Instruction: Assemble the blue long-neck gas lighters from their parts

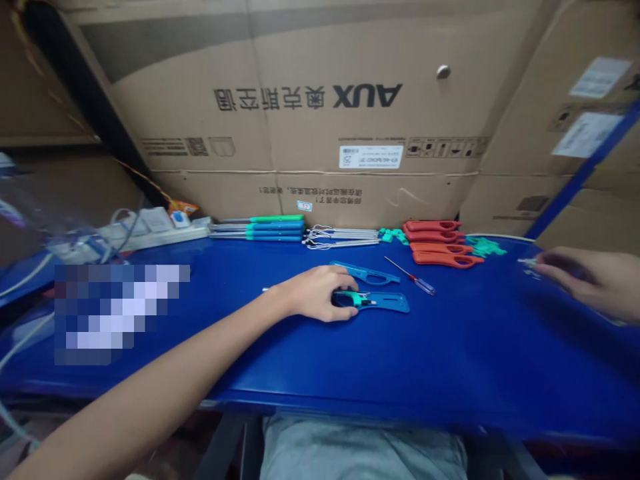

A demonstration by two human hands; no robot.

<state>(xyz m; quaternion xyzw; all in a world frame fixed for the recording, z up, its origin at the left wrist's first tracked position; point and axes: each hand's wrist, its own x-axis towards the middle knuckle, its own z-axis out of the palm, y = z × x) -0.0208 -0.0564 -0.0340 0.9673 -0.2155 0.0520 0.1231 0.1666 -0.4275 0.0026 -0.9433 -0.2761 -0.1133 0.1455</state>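
Note:
My left hand point(323, 293) rests on the table with fingers and thumb curled around a blue plastic handle shell point(393, 303). Inside that shell, a green piece point(357, 299) and a thin metal part show between the fingertips; the palm hides the rest. Just beyond lies a second blue handle shell point(373, 275) with an oval opening. A screwdriver point(423, 285) with a clear, red-marked handle lies to its right. Far to the right, my right hand point(590, 280) is blurred, its fingertips pinched by small pale bits point(529, 264) that I cannot make out.
Along the back lie blue-and-green handled tools point(276, 228), thin metal rods point(345, 235), small green pieces point(394, 236), orange-red handles point(443, 243) and more green pieces point(485, 247). Cardboard point(310, 53) walls the back. A power strip point(185, 230) with cables is at left.

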